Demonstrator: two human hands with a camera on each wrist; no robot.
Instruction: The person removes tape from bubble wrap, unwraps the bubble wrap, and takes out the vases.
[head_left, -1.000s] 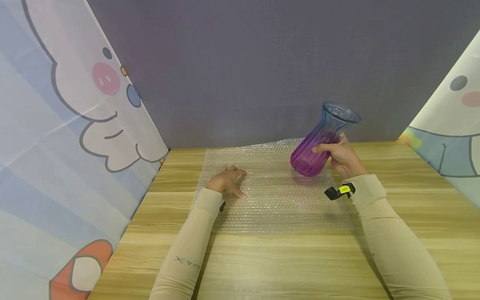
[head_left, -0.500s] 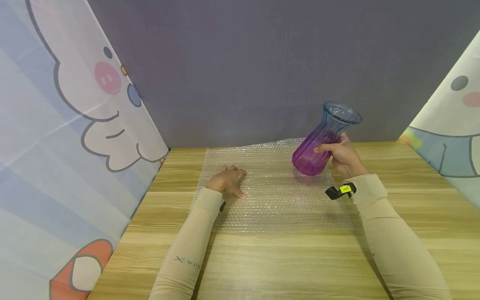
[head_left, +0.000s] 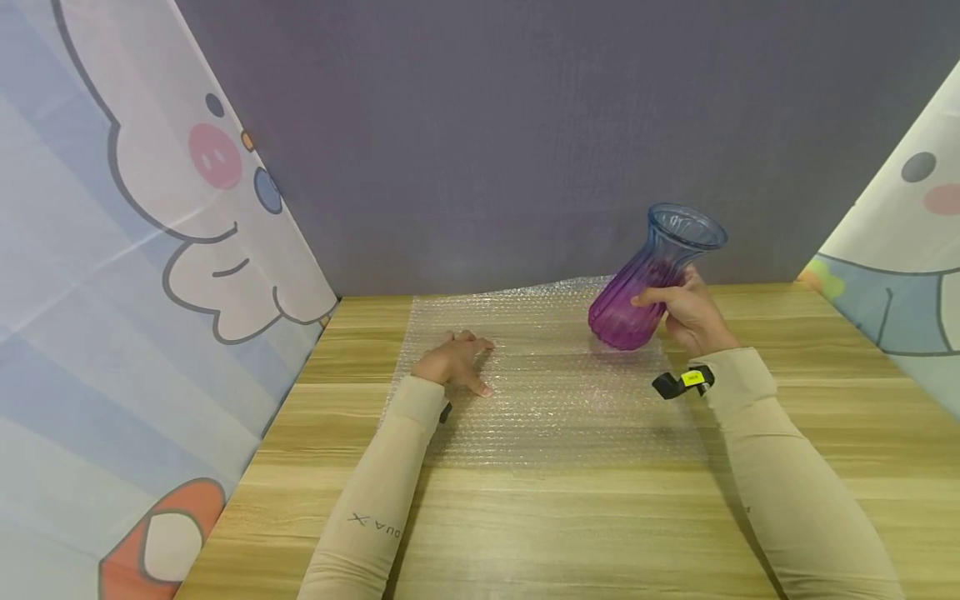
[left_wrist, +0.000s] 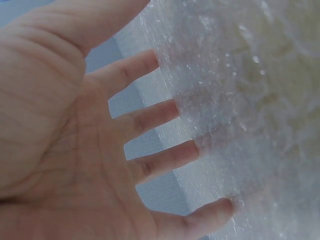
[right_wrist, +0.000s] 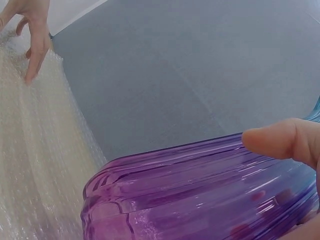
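Note:
My right hand point(head_left: 690, 315) grips a ribbed glass vase point(head_left: 637, 292) by its body, thumb across the near side. The glass fades from purple at the base to blue at the flared mouth. It leans, mouth up and to the right, over the right part of a sheet of bubble wrap point(head_left: 547, 400). In the right wrist view the purple body point(right_wrist: 165, 195) fills the lower half, and fingers show through the glass. Spread fingers of my left hand point(head_left: 453, 364) rest on the left part of the sheet; the left wrist view shows the fingertips point(left_wrist: 187, 150) touching the bubble wrap.
The sheet lies flat on a wood-grain table point(head_left: 555, 533), reaching its back edge. A dark grey panel point(head_left: 495, 150) rises behind the table. Cartoon-printed cloths hang at the left point(head_left: 112, 292) and right point(head_left: 907, 250). A black wrist strap point(head_left: 682, 382) sits on the right sleeve.
The vase has shifted very slightly to the right with my right hand, its base lifting a little. My left hand stays in place on the bubble wrap.

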